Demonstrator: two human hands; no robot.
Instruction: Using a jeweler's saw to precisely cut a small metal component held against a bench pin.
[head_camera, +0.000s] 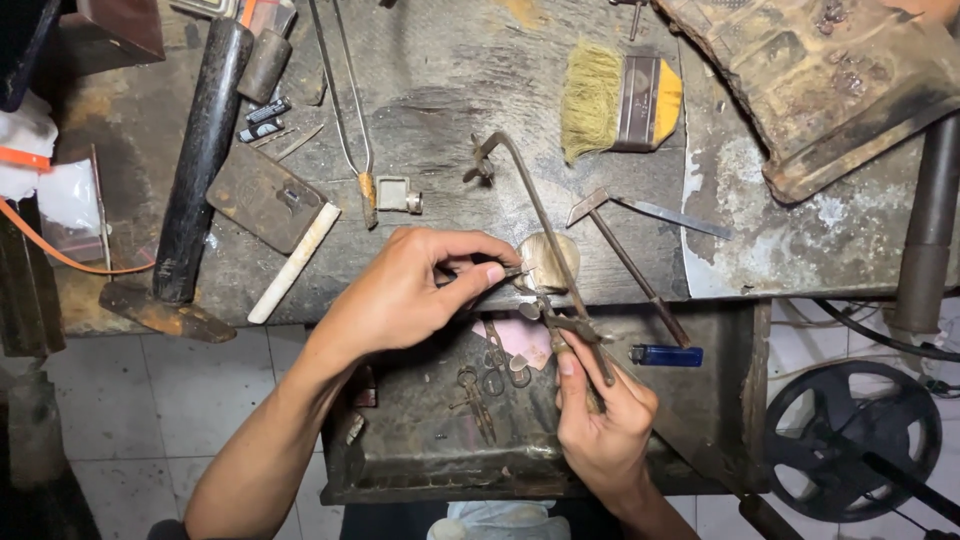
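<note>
A small thin metal piece (520, 271), too small to make out well, is pinched between the thumb and fingertips of the left hand (415, 288) and pressed against the pale, worn wooden peg (548, 260) that juts from the near edge of the surface (450, 90). The right hand (603, 415) is closed around the handle of a slim metal saw frame (540, 225), whose bent rusty bar rises up over the peg.

Doing this well calls, in my judgement, for a firm pinch right beside the cut, the piece flat on the peg, and light, steady strokes.

Below the near edge hangs a dark, dented metal tray (420, 440) holding small scissors (478, 400) and a pink scrap (520, 338); a blue lighter (665, 355) lies at its right rim. Farther back on the scarred grey wood lie a straw-bristled brush with a yellow handle (620, 100), a small hammer (625, 250), a heavy black-handled hammer (195, 170) toward the left edge, and wire tongs (345, 110).
</note>
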